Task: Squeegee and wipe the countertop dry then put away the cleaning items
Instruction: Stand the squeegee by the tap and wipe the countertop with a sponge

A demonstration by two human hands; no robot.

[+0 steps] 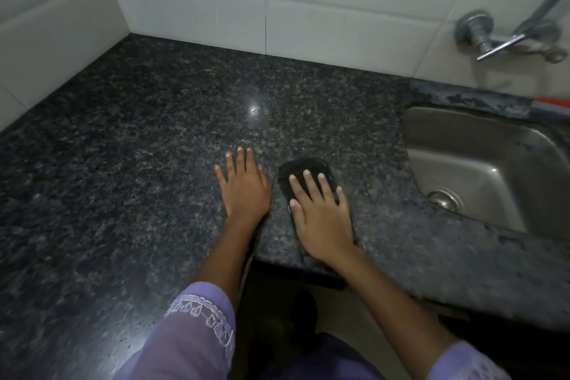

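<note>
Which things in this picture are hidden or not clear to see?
- Dark object, head view: mostly under the right hand; what it is cannot be told.
- Orange item behind the sink: cut off by the right edge.
- Tap: blurred, spout cut off by the top edge.

Black pad [303, 174] mostly under right hand [320, 219]; tap [505, 35] blurred, cut off at right edge.

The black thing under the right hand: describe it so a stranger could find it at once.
Start at the steel sink set in the dark granite countertop. Just left of it, near the front edge, the right hand presses flat on a black pad. It is the only loose item there; the left hand rests on bare stone.
</note>
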